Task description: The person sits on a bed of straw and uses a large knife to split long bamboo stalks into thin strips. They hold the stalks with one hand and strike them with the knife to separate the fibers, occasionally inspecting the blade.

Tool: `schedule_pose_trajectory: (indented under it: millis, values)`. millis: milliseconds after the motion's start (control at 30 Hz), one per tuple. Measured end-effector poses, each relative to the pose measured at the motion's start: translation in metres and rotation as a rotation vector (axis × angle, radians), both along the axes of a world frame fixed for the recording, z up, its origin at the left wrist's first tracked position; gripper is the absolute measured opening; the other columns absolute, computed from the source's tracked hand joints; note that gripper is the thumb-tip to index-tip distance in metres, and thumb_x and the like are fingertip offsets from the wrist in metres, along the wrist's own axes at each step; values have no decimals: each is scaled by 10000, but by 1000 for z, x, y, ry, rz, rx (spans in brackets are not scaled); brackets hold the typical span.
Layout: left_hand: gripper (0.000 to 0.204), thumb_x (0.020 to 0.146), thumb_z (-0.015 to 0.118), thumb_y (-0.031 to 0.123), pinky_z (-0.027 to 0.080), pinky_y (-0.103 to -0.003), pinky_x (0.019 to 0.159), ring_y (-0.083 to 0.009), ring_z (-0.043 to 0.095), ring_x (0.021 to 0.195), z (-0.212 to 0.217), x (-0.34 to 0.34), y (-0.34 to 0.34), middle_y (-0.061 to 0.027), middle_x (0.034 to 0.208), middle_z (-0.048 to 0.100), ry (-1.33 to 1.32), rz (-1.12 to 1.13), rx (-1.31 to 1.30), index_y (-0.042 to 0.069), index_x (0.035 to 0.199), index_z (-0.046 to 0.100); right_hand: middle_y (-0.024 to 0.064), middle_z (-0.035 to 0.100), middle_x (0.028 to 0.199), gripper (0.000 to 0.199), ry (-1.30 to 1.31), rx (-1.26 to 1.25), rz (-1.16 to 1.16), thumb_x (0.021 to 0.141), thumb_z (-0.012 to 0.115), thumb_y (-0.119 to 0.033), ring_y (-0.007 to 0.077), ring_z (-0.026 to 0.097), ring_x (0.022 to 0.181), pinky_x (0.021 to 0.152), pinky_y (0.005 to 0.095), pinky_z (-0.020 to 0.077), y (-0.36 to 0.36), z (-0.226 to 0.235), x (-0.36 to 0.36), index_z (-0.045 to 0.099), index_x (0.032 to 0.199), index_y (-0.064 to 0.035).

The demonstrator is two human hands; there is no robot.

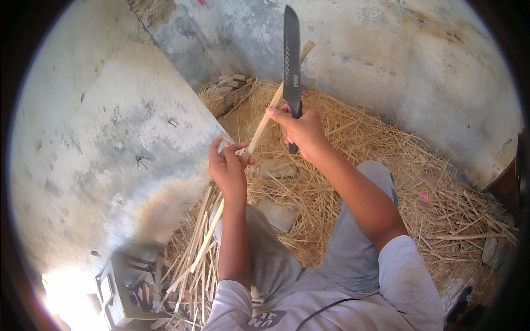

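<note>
1. Right hand (305, 130): fingers closed around the handle of a long black knife with a broad blade and pale markings (291, 58). The blade stands nearly upright in view, tip pointing away from the person. The thumb reaches left onto the strip noted in item 3.
2. Left hand (227, 164): fingers bent, partly spread, holding the same strip at the fingertips; the exact contact of each finger cannot be told.
3. Long, narrow, pale tan strip, apparently wood or cane (261, 126): runs diagonally between both hands — its upper end behind the knife blade, its lower end beyond the left forearm, at lower left.
4. Person: seated or squatting, cannot tell which; grey trousers (353, 243), pale short-sleeved shirt (408, 276).
5. Left of the person: a loose bundle of long pale strips (187, 251) beside a grey plastic crate (118, 310).
6. Ground: straw-coloured shavings (353, 129) and a flat grey slab (279, 216) between the legs.
7. Surround: weathered, stained whitish walls (105, 127).
</note>
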State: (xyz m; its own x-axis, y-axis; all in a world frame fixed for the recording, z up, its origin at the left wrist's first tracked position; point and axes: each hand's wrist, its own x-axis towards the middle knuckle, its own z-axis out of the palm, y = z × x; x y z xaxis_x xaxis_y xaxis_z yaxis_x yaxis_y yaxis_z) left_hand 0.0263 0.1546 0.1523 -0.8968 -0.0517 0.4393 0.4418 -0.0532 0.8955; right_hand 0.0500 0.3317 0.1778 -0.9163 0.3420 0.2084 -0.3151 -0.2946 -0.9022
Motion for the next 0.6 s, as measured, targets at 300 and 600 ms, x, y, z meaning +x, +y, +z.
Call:
schedule_pose_trajectory:
  millis: [300,600]
  values:
    - [338,1064,508,316,376,-271,551,-66,450,591,4,5,-21,13,644,497,-28,-304,-741,25,912,583,-17,519,534,246,-32,198,12,884,764,-239,84,445,403,407,282,373,16,-6,-9,619,778,-71]
    - [412,1041,531,345,417,-393,563,-250,536,564,-13,38,-32,-164,624,558,15,-15,-758,-12,849,604,72,595,572,231,280,1618,-458,875,739,-238,192,595,477,431,338,471,57,-18,-17,632,923,-38]
